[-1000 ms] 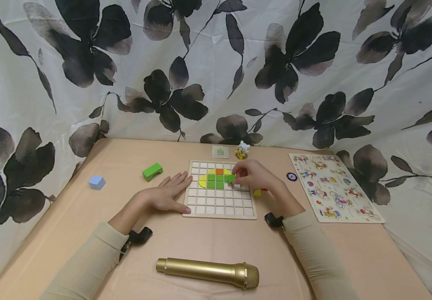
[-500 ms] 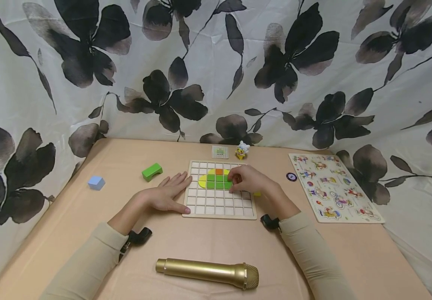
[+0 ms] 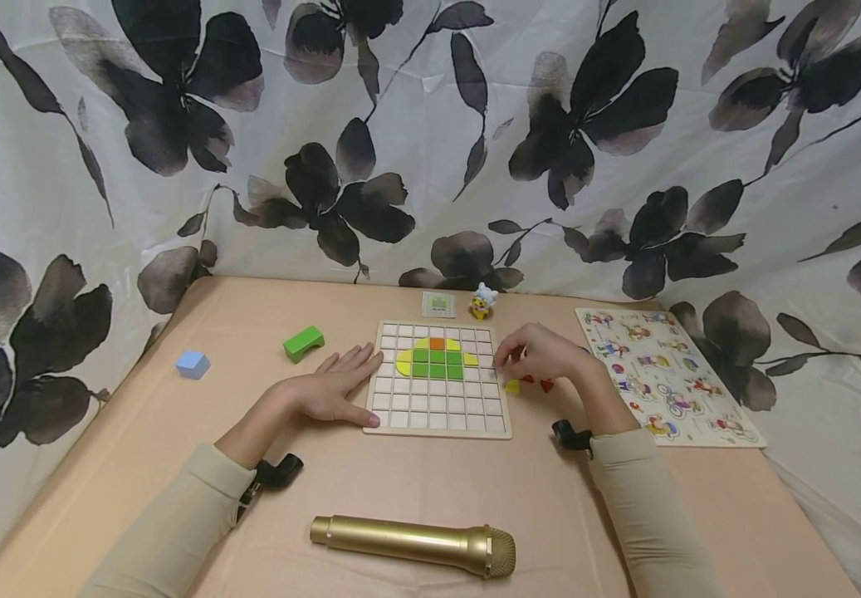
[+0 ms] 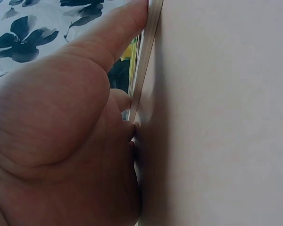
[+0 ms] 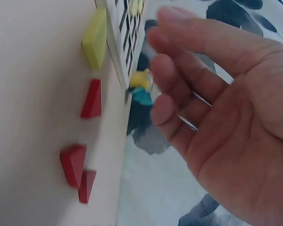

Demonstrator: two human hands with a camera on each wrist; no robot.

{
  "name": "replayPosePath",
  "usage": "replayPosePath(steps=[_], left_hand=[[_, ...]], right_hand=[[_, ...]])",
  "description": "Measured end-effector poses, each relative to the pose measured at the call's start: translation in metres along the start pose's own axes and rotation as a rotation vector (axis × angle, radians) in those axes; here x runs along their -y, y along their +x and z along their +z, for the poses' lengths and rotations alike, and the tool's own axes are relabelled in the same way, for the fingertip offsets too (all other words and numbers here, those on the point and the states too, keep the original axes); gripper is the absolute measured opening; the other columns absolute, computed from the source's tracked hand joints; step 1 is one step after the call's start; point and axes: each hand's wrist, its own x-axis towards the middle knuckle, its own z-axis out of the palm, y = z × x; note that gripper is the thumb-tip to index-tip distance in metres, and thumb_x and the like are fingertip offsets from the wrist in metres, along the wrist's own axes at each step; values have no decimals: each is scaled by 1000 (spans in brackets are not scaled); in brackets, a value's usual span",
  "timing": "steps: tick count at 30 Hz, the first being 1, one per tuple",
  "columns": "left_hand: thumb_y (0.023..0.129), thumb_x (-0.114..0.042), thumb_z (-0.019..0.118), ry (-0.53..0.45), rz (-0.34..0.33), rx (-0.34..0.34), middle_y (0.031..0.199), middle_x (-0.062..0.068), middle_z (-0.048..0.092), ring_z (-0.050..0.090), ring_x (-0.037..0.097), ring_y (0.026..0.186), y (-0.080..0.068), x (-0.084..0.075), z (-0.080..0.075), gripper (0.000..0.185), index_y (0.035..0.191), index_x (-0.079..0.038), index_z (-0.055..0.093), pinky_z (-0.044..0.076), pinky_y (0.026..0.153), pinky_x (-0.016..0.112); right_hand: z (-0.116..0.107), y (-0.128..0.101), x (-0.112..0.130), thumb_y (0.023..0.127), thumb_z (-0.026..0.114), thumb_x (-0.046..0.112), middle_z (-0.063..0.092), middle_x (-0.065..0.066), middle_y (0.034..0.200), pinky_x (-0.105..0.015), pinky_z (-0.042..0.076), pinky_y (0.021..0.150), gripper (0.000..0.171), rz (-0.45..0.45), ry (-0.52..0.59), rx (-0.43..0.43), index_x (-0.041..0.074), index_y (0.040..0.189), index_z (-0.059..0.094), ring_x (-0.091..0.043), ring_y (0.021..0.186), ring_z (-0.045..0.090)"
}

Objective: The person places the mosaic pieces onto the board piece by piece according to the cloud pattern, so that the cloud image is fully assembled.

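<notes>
Right hand (image 3: 542,353) left board (image 3: 437,378); empty-handed.

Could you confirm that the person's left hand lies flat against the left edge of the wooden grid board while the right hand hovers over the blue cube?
Not quite. The right hand hovers over small red and yellow wooden pieces right of the wooden grid board, as the head view shows. The blue cube sits far left, untouched. The left hand does lie flat against the board's left edge.
</notes>
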Motion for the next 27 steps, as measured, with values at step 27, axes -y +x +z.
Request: replayPosePath(steps=[27], left_hand=[[91, -62, 71, 4, 10, 0, 175, 16, -9, -10, 37, 162, -1, 1, -1, 114, 169, -12, 6, -5, 129, 61]], right_hand=[[0, -6, -13, 91, 76, 4, 62, -2, 79, -28, 47, 51, 8, 53, 62, 56, 7, 95, 70, -20, 60, 56]])
